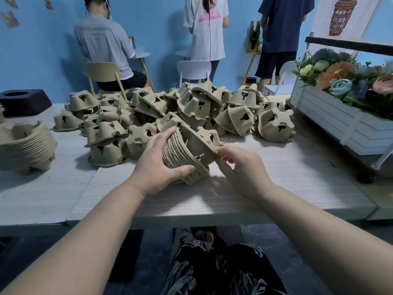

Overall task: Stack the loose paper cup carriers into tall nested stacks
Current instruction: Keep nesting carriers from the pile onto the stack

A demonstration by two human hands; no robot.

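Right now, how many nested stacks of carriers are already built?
2: one stack tilted in the left hand, its top rim pinched by the right hand; another stack at the table's left edge. The loose pile may hide more.

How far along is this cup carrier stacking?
Early. One finished nested stack sits at the table's left. The left hand grips a second, tilted stack while the right hand pinches its top carrier's rim. A big loose pile remains.

Soft even light — sharp centre, edges bowed (wide-angle), faint shadows.
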